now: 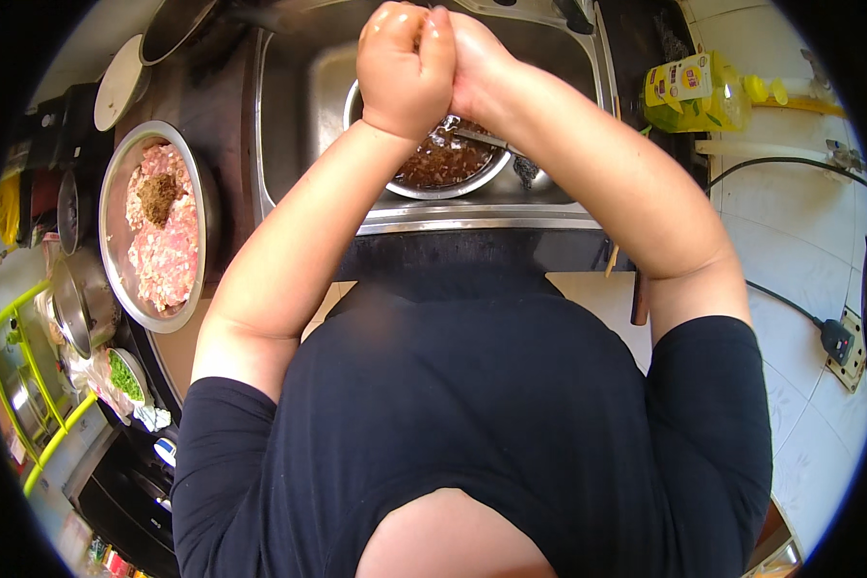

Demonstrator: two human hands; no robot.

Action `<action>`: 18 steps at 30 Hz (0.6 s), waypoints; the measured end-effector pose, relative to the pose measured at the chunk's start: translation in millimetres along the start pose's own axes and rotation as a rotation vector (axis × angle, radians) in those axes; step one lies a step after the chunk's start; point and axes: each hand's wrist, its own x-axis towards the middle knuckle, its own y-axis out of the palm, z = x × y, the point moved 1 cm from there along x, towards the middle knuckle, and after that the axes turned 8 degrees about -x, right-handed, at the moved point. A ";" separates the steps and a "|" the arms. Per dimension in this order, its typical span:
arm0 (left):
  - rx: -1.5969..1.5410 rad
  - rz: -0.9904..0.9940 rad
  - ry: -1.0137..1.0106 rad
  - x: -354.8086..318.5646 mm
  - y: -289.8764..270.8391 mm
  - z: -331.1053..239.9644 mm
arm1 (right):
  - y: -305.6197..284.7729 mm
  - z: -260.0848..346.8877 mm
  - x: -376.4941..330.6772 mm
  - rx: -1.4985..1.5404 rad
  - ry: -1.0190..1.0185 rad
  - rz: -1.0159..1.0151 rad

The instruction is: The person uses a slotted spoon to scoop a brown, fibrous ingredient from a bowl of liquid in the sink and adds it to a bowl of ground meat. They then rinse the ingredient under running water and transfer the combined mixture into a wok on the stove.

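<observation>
Over the sink (303, 144), my left hand (403, 77) and my right hand (480, 63) are pressed together, fingers closed. A little wet brown chopped food (418, 37) shows between the fingers; most of it is hidden inside the grip. Just below them, partly covered by my wrists, a round metal bowl (443, 193) sits in the sink. It holds brown chopped bits (443, 166) in dark liquid, and a metal utensil (484, 139) leans on its right side. Left of the sink stands a large steel bowl (108, 226) of pinkish minced meat (167, 262), topped with a brown clump (161, 199).
A yellow bottle of liquid (698, 93) lies at the sink's right, by the tiled wall. Behind the meat bowl are a pale round lid (120, 82) and a dark pan (175, 29). Chopped greens (125, 375) fill a small bowl beside a green rack (29, 385) at left.
</observation>
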 end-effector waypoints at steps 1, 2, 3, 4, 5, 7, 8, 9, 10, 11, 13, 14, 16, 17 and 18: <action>-0.022 -0.006 -0.016 3.3 3.3 2.4 | -34.8 -6.5 32.6 0.007 0.014 0.163; -0.174 -0.028 -0.086 6.8 5.6 7.1 | -27.3 -6.0 34.7 -0.050 -0.041 0.110; -0.319 -0.057 -0.161 9.6 5.6 9.7 | -10.7 -2.5 36.2 -0.109 -0.088 0.061; -0.449 -0.044 -0.270 12.2 5.7 10.8 | -1.8 2.7 31.2 -0.130 -0.122 0.029; -0.399 -0.075 -0.196 17.4 8.5 12.7 | 0.2 5.1 27.7 -0.136 -0.138 0.006; -0.420 -0.023 -0.254 21.4 4.0 20.3 | 4.6 11.3 22.4 -0.140 -0.167 -0.010; -0.382 -0.030 -0.245 21.1 5.1 20.0 | 4.5 11.8 19.8 -0.141 -0.177 -0.016; -0.342 -0.040 -0.231 22.6 5.7 19.2 | 5.5 13.1 18.6 -0.142 -0.187 -0.019; -0.301 -0.051 -0.217 23.8 6.6 18.5 | 4.9 13.4 17.9 -0.140 -0.193 -0.023; -0.278 -0.056 -0.204 24.6 7.7 18.2 | 4.9 14.2 17.8 -0.140 -0.198 -0.029; -0.233 -0.071 -0.174 27.1 10.0 16.6 | 5.5 16.6 15.5 -0.139 -0.207 -0.036; -0.203 -0.073 -0.175 28.5 10.7 15.2 | 5.9 17.5 13.9 -0.139 -0.211 -0.039; -0.219 -0.063 -0.191 29.5 12.0 13.9 | 6.0 19.4 12.0 -0.135 -0.217 -0.044; -0.227 -0.058 -0.199 29.9 12.4 13.4 | 5.6 20.4 11.0 -0.133 -0.218 -0.049; -0.225 -0.064 -0.202 29.7 11.5 13.8 | 6.8 20.4 10.6 -0.132 -0.217 -0.046</action>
